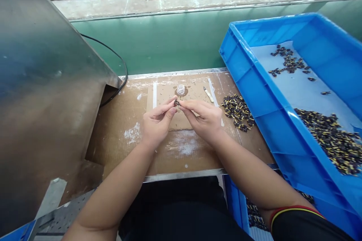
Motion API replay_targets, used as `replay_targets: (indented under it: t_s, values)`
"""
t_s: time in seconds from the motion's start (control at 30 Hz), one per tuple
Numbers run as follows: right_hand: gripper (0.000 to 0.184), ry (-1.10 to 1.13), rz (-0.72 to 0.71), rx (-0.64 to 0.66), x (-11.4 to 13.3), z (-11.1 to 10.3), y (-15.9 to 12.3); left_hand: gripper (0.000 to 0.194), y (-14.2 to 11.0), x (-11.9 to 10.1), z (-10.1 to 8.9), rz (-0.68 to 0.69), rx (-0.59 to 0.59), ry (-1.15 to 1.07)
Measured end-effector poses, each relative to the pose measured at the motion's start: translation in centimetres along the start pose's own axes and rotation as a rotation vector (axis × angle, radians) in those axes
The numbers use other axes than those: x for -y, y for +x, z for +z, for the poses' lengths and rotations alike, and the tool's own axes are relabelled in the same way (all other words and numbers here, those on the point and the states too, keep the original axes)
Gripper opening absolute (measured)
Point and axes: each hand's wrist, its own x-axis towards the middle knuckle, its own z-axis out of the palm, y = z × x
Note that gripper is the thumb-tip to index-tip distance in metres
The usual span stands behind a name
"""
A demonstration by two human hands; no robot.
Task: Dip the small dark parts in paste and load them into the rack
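Note:
My left hand (158, 121) and my right hand (204, 117) meet over the middle of a cardboard sheet. Between their fingertips is a small dark part (177, 102), pinched from both sides. It is too small for me to tell its exact kind, though it resembles the dark and brass-coloured parts heaped nearby. Just beyond the fingers stands a small clear cup (181, 89) on a brown stained patch. To the right of it lies a small knife (208, 95) with a pale handle. A pile of black and brass-coloured small parts (237, 111) rests right of my right hand.
A large blue crate (251, 79) on the right holds more of these parts on a white liner. A metal cabinet (56, 83) rises on the left, with a black cable (124, 64) beside it. A green panel (158, 45) bounds the bench behind.

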Motion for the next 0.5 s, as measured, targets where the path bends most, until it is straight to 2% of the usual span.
replay_targets:
  t_s: [0.17, 0.3, 0.4, 0.5]
  values:
    - [0.021, -0.026, -0.041, -0.056, -1.0, 0.7, -0.1, 0.031, 0.5, 0.3, -0.1, 0.038, 0.080, -0.001]
    - [0.017, -0.015, -0.021, -0.106, -0.7, 0.4, 0.1, 0.033, 0.6, 0.2, -0.4, 0.068, 0.075, 0.059]
    - [0.012, 0.007, 0.026, -0.166, 0.7, -1.5, -0.6, 0.034, 0.7, 0.3, -0.6, 0.062, 0.060, 0.139]
    - [0.009, 0.120, 0.173, -0.215, 2.9, -4.7, -3.7, 0.034, 0.6, 0.3, -0.5, 0.050, 0.023, 0.242]
